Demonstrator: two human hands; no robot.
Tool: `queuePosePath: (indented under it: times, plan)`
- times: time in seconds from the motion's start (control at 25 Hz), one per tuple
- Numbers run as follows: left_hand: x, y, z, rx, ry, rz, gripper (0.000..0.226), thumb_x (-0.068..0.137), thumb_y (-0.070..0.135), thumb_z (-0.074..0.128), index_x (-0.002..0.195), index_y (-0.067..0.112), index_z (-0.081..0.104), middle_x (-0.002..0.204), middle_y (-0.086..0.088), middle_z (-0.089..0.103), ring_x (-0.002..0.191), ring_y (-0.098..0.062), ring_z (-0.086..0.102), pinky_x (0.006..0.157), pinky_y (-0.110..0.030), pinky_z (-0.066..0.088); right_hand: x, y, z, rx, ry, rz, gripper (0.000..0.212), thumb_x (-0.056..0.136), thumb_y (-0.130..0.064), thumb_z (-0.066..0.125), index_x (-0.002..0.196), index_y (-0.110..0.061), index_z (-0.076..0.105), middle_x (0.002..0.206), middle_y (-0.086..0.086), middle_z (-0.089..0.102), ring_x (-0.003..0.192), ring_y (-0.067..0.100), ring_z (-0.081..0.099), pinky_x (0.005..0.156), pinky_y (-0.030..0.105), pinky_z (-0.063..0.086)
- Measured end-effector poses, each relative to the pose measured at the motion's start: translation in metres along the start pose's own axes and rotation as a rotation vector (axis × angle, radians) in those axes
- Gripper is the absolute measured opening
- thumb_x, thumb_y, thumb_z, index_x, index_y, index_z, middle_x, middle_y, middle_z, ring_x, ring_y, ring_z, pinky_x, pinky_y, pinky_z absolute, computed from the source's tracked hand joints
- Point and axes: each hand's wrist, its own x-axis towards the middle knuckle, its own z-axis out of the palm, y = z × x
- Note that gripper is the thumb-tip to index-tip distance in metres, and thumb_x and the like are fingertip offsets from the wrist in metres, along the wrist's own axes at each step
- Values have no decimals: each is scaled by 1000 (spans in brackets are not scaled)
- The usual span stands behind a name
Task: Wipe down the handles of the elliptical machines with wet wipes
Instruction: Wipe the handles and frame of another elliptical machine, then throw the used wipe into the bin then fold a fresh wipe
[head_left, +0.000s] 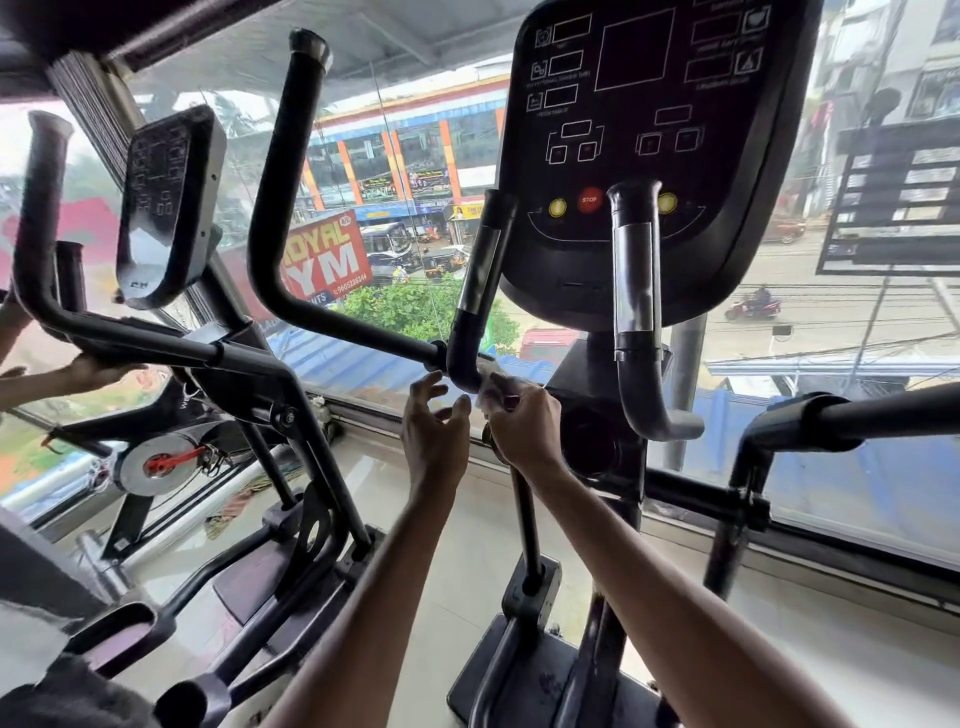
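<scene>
Presently the right hand pinches the wet wipe against the handle bend. The grip rises toward 12 o'clock. The left hand, fingers loosely spread and empty, sits at 7 o'clock.

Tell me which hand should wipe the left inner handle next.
Right, probably. The right hand grips the wet wipe at the lower bend of the left inner handle; the left hand hovers open beside it, holding nothing.
</scene>
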Motion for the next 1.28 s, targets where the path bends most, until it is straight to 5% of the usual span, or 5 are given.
queuePosePath:
  times: [0.12, 0.24, 0.44, 0.76, 1.28]
  plan:
    - [-8, -13, 2, -114, -93, -189, 32, 92, 25, 68, 123, 21, 62, 112, -4, 71, 89, -24, 70, 74, -41, 60, -13, 7, -9, 561, -138, 438, 15, 86, -19, 66, 78, -18, 78, 68, 1, 69, 65, 19, 65, 73, 42, 54]
    - [-23, -15, 4, -220, -199, -316, 14, 98, 22, 63, 109, 16, 69, 90, -4, 73, 80, -22, 68, 72, -36, 54, -27, 19, -22, 701, -153, 518, 19, 93, -3, 58, 87, -6, 76, 76, 9, 70, 69, 23, 64, 82, 50, 55]
    - [-55, -18, 21, -273, -388, -358, 16, 98, 25, 65, 93, 17, 78, 85, -8, 72, 79, -21, 64, 71, -34, 52, -55, 32, -55, 641, -171, 483, 24, 94, 2, 55, 95, -8, 77, 78, 3, 74, 71, 12, 68, 63, 25, 54]
    - [-126, -21, 70, -360, -544, -488, 19, 92, 16, 74, 110, 16, 66, 99, -11, 74, 86, -23, 67, 63, -28, 54, -99, 73, -140, 517, -68, 542, 15, 98, -9, 63, 101, -9, 77, 88, 9, 76, 84, 21, 68, 77, 35, 51]
    - [-392, 33, 152, -221, -1185, -481, 11, 92, 10, 70, 102, 12, 65, 92, -9, 73, 84, -21, 72, 72, -34, 57, -322, 118, -395, 342, 384, 576, 10, 94, -20, 74, 99, -12, 79, 95, 4, 80, 86, 14, 70, 73, 29, 53]
